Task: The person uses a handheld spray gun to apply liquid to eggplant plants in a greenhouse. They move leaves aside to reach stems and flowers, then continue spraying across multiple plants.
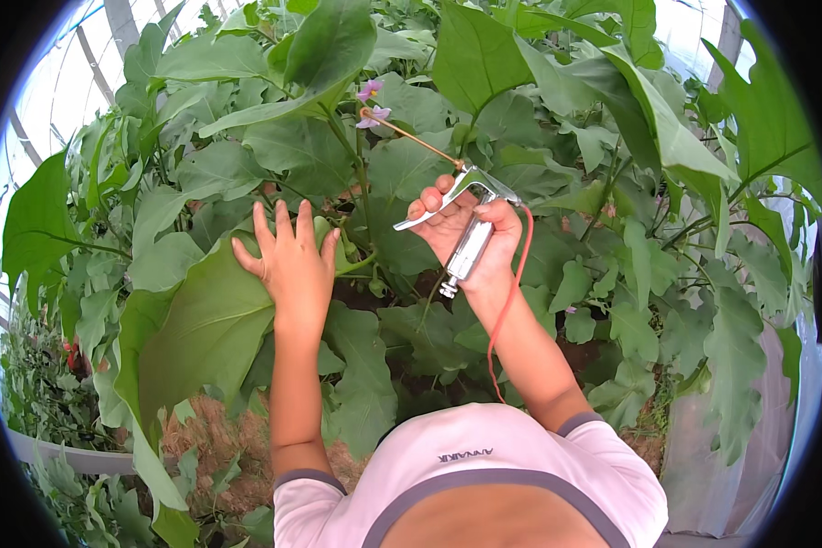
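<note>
My right hand (476, 229) is closed around the handle of a chromed metal hand sprayer (471, 246) with a curved trigger lever. A thin brass-coloured wand (414, 139) runs up and left from it, its tip beside a pale purple eggplant flower (375, 117); a pinker flower (370, 90) is just above. From the sprayer's back a red hose (512, 294) runs down to my body. My left hand (291, 257), palm down with fingers spread, lies against a large eggplant leaf (209, 318) and grips nothing visible. Green stems and a small bud stand between my hands.
Dense eggplant plants (438, 335) surround both hands, with large leaves (479, 58) overhead. Brown straw-like ground cover (209, 438) shows at lower left near a grey curved edge (75, 452). Translucent plastic sheeting (733, 438) hangs at right, and greenhouse framing (94, 65) rises at upper left.
</note>
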Motion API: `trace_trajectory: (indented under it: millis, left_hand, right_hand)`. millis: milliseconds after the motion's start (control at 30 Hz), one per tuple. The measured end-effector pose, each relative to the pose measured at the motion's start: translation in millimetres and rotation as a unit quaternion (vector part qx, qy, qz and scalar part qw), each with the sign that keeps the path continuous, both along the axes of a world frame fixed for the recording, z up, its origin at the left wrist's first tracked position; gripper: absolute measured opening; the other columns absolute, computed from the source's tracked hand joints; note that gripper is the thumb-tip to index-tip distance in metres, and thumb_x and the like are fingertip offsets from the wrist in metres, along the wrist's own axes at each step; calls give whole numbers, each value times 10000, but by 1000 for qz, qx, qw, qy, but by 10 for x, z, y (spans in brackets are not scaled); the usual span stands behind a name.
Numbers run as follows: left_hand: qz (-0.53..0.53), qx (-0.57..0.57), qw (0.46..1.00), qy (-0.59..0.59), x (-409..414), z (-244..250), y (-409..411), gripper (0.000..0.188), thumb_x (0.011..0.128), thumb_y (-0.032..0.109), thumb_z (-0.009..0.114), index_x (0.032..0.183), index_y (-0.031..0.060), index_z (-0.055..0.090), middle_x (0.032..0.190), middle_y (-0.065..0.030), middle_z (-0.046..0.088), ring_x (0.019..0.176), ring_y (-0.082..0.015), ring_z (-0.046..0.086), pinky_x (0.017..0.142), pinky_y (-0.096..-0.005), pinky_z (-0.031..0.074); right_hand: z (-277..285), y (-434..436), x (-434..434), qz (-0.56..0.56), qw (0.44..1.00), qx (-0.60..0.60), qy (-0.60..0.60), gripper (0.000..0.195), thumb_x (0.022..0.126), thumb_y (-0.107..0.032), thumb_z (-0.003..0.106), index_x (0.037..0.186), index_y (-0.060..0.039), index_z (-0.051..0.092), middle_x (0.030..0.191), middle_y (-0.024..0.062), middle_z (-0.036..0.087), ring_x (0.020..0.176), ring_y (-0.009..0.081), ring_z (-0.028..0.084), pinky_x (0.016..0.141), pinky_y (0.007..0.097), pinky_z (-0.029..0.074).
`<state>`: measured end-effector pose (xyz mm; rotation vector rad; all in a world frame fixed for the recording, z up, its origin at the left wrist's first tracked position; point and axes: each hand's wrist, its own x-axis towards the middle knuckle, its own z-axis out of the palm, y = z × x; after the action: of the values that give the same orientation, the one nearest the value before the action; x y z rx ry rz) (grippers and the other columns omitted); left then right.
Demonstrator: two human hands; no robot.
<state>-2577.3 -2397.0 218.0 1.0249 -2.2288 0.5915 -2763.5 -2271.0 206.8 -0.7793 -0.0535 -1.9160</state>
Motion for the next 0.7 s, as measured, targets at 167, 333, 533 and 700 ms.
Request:
trace_trajectory:
  millis: [167,333,533,700]
  left_hand:
    - [-73,22,997,5,140,-55,-220,501,897,426,664,1294,124,620,1350,-96,568,1368,-325,395,1099,-696,67]
    - [-125,20,992,26,313,-132,-436,496,859,419,705,1261,138,631,1276,-70,578,1291,-282,455,1097,-692,76]
    - [-167,53,983,51,429,-265,-576,507,869,441,686,1285,159,615,1279,-33,559,1219,-231,488,1080,-700,111]
    - [-171,64,981,63,421,-347,-598,506,872,452,678,1293,181,613,1275,-14,559,1196,-222,496,1073,-695,138]
  right_hand:
    - [-96,-386,83,-56,995,-17,-78,446,724,-268,504,1082,-34,628,1030,136,621,1020,327,551,1020,450,397]
    - [-180,-279,252,-146,989,-24,23,456,705,-295,514,1055,-16,601,972,138,601,998,334,543,1017,479,375]
    - [-187,192,243,-553,504,154,645,493,561,-96,624,1040,21,617,904,132,670,807,309,629,867,401,455]
    - [-11,65,195,-592,351,129,714,527,543,-125,733,1047,-24,616,882,110,667,802,313,627,831,401,429]
